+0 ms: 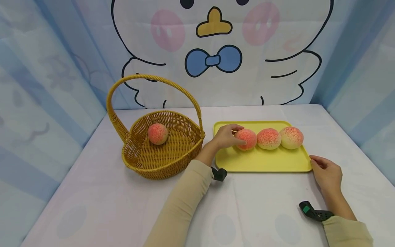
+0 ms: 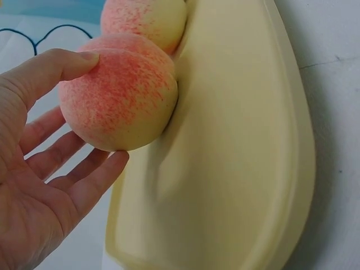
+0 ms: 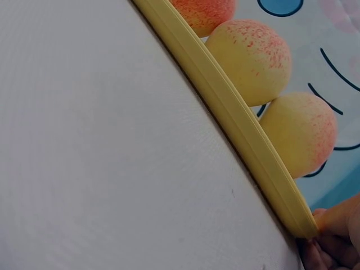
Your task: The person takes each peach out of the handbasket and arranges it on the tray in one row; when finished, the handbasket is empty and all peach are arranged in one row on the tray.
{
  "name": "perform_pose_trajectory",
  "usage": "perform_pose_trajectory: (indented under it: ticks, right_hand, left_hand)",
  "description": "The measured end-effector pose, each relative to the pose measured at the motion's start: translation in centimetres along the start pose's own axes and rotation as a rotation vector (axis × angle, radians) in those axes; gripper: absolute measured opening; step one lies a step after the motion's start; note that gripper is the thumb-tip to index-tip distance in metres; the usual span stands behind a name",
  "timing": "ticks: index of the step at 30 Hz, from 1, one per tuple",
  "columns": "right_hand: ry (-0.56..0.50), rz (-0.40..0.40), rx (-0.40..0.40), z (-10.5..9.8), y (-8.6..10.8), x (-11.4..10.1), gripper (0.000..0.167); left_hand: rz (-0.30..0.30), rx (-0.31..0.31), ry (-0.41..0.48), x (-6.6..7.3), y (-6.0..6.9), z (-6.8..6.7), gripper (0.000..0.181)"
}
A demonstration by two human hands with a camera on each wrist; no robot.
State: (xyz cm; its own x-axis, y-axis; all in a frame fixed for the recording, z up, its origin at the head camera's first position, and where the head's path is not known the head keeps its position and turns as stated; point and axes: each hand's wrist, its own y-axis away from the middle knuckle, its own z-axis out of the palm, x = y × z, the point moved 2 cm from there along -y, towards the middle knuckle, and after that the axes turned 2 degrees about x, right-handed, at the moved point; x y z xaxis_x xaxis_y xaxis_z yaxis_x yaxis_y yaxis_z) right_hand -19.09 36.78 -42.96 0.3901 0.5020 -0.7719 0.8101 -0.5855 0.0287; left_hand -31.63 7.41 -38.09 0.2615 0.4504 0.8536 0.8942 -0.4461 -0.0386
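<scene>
My left hand holds the leftmost peach at the left part of a yellow tray. In the left wrist view the thumb lies on top of this peach and the fingertips touch its underside. To its right on the tray sit a second peach and a paler third peach, in a row. With thumb and fingers my right hand pinches the tray's near right corner. The right wrist view shows that grip at its lower right edge, partly cut off.
Left of the tray stands a brown wicker basket with a tall arched handle. Inside it lies one peach. A white cloth covers the table, and printed curtains enclose the back and sides.
</scene>
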Motion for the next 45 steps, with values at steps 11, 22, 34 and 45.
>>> perform_pose_trajectory:
  ticks: [11, 22, 34, 45]
  right_hand:
    - [0.015, -0.003, -0.019, 0.9, -0.1, -0.3, 0.040]
    - [0.017, 0.008, -0.014, -0.1, 0.1, -0.5, 0.041]
    - [0.026, 0.000, -0.009, -0.1, 0.1, -0.1, 0.041]
    - [0.022, -0.001, -0.011, 0.0, -0.1, 0.0, 0.042]
  left_hand:
    - [0.069, 0.003, -0.142, 0.0, 1.0, -1.5, 0.063]
    - [0.182, -0.004, -0.062, 3.0, 5.4, -6.7, 0.063]
    - [0.234, -0.082, 0.128, 3.7, 9.9, -11.2, 0.052]
    - [0.280, -0.048, 0.087, 2.3, 11.9, -16.7, 0.043]
